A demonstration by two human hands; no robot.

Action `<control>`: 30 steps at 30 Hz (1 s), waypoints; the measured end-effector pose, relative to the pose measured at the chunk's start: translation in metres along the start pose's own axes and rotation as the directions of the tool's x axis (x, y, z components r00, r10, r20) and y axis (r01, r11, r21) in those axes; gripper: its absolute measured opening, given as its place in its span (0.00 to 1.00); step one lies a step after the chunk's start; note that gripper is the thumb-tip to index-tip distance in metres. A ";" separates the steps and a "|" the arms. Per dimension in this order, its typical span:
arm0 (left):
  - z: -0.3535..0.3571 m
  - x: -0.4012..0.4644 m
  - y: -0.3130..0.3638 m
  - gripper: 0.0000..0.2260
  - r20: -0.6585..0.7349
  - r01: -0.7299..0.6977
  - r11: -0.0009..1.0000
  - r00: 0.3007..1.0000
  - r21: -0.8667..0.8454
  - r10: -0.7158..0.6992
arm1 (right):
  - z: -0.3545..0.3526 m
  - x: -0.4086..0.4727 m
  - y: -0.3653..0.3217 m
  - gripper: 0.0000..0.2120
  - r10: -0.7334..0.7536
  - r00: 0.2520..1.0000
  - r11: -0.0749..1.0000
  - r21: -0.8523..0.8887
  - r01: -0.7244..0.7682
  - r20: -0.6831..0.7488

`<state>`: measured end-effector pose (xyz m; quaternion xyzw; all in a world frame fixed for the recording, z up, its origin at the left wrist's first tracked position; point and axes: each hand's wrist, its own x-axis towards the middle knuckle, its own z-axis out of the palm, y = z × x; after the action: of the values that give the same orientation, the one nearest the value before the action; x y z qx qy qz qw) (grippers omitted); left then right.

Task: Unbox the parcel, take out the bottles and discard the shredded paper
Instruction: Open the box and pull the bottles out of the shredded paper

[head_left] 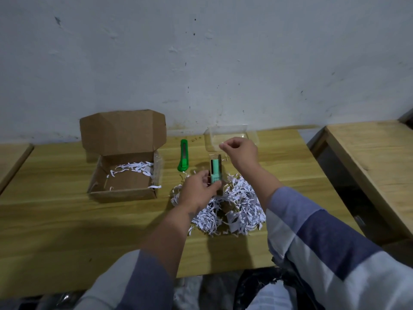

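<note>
While held upright by the left hand (pixel 199 189), the bottle (pixel 215 173) looks mint-green.

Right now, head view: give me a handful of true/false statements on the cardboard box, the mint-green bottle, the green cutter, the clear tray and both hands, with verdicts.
1. The brown cardboard box stands open with its lid up. True.
2. The box is packed full of white shredded paper. False: only a few strips remain inside; most of it is heaped on the wooden table.
3. The left hand holds the mint-green bottle in its brown card sleeve. True.
4. The green utility knife is in the right hand. False: it lies on the table between box and bottle.
5. The clear plastic tray holds two bottles. False: none is visible in it.
</note>
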<state>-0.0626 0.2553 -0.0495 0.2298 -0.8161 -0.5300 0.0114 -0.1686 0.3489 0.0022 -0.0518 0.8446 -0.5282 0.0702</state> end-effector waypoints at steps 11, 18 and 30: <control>0.008 0.003 0.008 0.19 -0.078 -0.046 0.991 0.995 0.127 0.057 | -0.014 -0.014 0.014 0.29 0.095 0.955 0.988 -0.148 -0.055 0.280; 0.035 0.006 0.009 0.27 0.126 -0.053 0.997 0.991 0.052 0.046 | -0.037 -0.004 0.024 0.19 0.113 0.988 0.993 -0.037 -0.109 0.102; 0.060 0.002 -0.017 0.22 0.266 -0.327 0.661 0.944 0.676 0.196 | -0.123 0.016 0.099 0.17 0.328 0.929 0.826 -0.426 -0.370 -0.172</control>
<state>-0.0742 0.3001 -0.0914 0.0503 -0.9791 -0.1838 -0.0715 -0.2073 0.4986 -0.0346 0.1127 0.9411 -0.2979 0.1131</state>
